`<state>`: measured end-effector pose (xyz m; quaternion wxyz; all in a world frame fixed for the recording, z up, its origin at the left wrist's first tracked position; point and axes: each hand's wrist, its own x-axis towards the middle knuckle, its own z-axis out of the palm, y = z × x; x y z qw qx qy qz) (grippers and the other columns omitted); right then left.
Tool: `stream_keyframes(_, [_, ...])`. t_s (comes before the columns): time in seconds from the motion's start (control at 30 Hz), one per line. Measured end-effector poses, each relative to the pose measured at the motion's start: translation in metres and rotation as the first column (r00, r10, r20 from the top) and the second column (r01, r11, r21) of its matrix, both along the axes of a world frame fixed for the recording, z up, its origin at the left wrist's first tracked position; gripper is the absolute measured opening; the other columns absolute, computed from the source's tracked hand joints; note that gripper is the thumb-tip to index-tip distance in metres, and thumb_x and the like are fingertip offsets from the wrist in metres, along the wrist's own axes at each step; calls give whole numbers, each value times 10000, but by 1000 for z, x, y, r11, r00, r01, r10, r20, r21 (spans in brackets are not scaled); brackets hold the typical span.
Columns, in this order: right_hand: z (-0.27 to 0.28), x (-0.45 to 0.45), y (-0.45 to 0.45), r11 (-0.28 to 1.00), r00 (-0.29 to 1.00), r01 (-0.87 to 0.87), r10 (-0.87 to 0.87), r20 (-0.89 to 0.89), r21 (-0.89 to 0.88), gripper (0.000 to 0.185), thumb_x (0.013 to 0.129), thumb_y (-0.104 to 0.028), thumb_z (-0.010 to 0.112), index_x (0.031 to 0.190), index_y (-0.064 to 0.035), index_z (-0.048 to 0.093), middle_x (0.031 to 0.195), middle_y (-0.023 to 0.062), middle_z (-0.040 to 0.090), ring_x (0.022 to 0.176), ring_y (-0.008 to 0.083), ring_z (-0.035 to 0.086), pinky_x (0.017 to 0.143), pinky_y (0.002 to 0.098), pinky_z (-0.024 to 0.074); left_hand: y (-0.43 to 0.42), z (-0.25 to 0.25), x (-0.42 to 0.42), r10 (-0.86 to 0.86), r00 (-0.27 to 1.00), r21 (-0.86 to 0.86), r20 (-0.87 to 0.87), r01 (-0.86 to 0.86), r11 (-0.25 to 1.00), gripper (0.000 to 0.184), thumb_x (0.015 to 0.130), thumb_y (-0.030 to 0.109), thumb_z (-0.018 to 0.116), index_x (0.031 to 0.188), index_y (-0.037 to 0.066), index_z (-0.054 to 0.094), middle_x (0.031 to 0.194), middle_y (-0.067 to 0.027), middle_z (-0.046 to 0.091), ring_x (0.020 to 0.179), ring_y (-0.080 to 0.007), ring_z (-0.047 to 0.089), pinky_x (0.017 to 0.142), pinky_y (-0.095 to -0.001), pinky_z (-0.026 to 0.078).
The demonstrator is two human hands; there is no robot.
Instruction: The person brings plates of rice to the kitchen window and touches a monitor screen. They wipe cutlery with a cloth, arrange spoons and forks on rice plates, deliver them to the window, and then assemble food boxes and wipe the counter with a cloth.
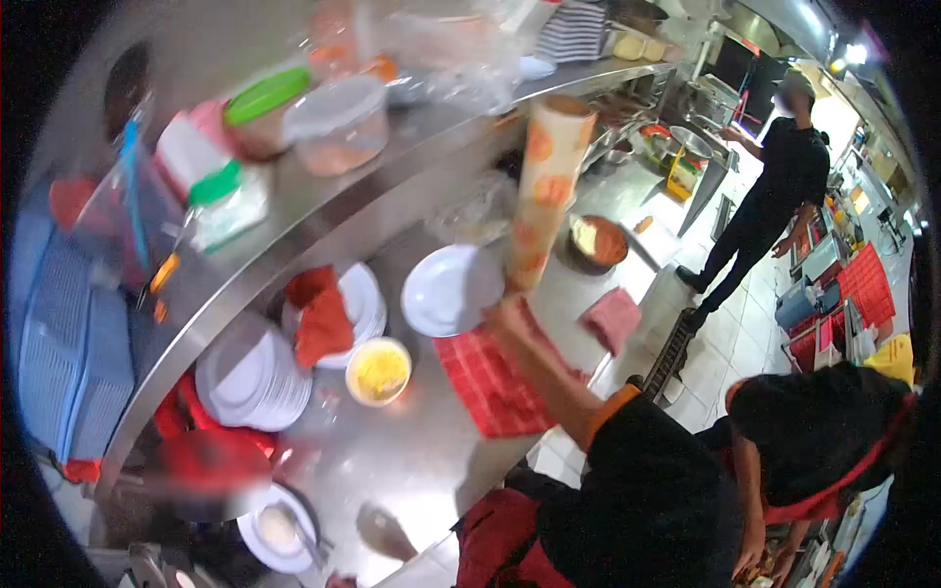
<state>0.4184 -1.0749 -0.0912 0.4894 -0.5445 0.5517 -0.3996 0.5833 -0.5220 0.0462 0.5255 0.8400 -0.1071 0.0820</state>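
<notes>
My right hand (506, 316), in a black sleeve with an orange cuff, reaches across the steel counter. Its fingers look closed on the upper part of a red checkered cloth (495, 382); blur hides the fingertips. Just beyond the hand rises a patterned roll (549, 186). A white plate (451, 289) is beside the hand. Further left are a white tub of yellow food (379, 372), a red cloth (321, 318) lying over plates, and a plate stack (250, 377). My left hand is not visible.
A metal shelf (225, 279) above the counter holds plastic containers and bags. Blue baskets (64, 343) stand far left. A bowl of red food (598, 245) and a folded pink cloth (613, 320) are near the counter's far edge. Two people (779, 176) (814, 431) stand at right.
</notes>
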Motion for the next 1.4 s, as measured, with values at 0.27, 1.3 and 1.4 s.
stream_keyframes(0.27, [168,-33,242,909,915,-402,398,62,112,329,851,-39,536,1176,-1,511,999,59,599,881,139,555,780,293,463,-130,10,33,-748,423,-557,-512,499,664,676,860,310,609,1377,81,238,1274,-109,455,1065,-182,510,851,-318,434])
stream_keyframes(1.3, [130,98,319,436,533,-599,843,71,-672,348,862,-159,545,1154,31,539,1046,131,593,953,250,550,840,400,444,-60,-5,65,-324,856,-488,-403,99,867,451,901,383,448,1097,-5,568,868,-106,597,763,-188,548,699,-348,464])
stream_keyframes(1.4, [130,91,280,637,508,-768,545,667,65,439,915,-147,494,1309,-1,367,1245,107,483,1126,204,474,975,375,352,-42,-35,67,-759,601,-563,-250,548,619,442,918,417,410,1137,47,510,928,-85,608,846,-167,587,710,-320,471])
